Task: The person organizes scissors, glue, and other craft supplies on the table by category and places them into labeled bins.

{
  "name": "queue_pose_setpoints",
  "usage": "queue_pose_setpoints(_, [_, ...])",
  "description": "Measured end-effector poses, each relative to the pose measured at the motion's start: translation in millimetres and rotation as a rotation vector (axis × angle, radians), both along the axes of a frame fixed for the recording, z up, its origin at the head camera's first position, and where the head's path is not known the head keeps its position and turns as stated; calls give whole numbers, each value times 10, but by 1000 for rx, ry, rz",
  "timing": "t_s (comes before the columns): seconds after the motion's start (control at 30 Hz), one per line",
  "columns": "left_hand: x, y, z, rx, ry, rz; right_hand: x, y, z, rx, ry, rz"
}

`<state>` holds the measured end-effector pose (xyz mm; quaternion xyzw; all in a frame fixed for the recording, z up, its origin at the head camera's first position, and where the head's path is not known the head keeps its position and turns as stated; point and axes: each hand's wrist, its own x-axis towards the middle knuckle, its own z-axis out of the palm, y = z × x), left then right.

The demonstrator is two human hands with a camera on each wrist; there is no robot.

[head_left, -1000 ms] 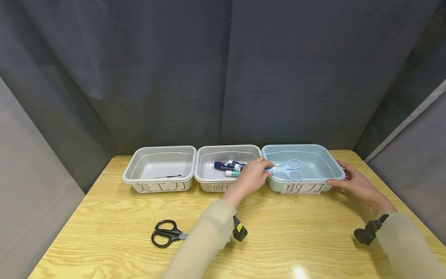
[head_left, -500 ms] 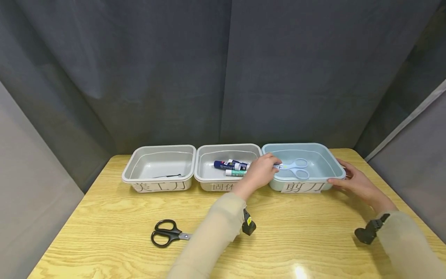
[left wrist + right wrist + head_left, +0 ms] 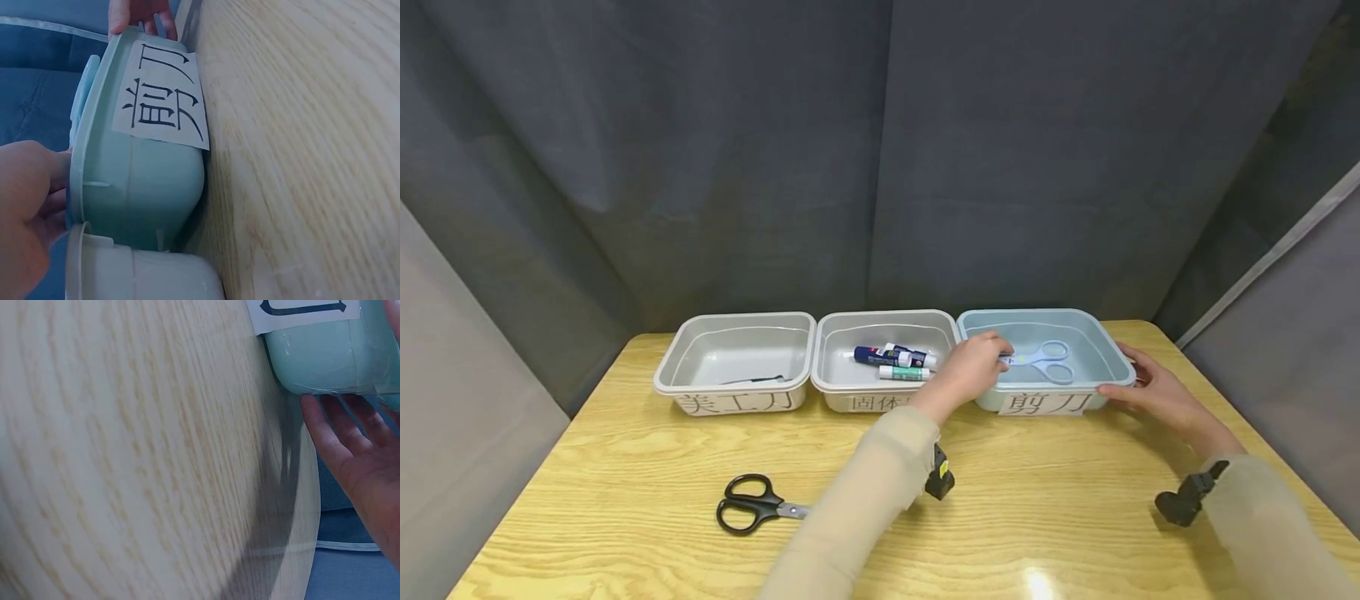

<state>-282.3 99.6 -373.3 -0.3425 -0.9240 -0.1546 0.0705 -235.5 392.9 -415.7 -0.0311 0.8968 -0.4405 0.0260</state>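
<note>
My left hand (image 3: 972,368) pinches a pair of light blue scissors (image 3: 1051,367) by the blade end, low over the light blue plastic bin (image 3: 1086,329). The scissors' handle loops point right; the blades are mostly hidden by the fingers. In the left wrist view a handle edge (image 3: 82,97) shows above the bin's rim. My right hand (image 3: 1159,398) holds the bin's right end, thumb at the front rim corner and fingers along the side. In the right wrist view those fingers (image 3: 340,428) touch the bin wall. A paper label (image 3: 164,94) with Chinese characters is on the bin's front.
The grey middle bin (image 3: 850,329) holds several glue sticks (image 3: 880,357). In the left grey bin (image 3: 700,350) lies a thin dark item (image 3: 756,381). Black-handled scissors (image 3: 760,505) lie on the wooden table (image 3: 647,467), blade tips hidden behind the left sleeve (image 3: 857,500). Grey curtains stand behind.
My left hand has moved right with the light blue scissors, from the gap between the middle and right bins further over the light blue bin. My right hand stays on that bin.
</note>
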Motion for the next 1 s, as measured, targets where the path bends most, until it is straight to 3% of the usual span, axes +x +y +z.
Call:
queue_pose_setpoints(0.33, [-50,145,-6,-16,-38,10,-2,11,-43,-95,35,28])
queue_pose_setpoints(0.63, [-96,250,-82,-95,26,-8,4,6,-50,-65,27,23])
queue_pose_setpoints(1.0, [-205,282,-39,-99,-81,43,6,-3,-7,-42,14,17])
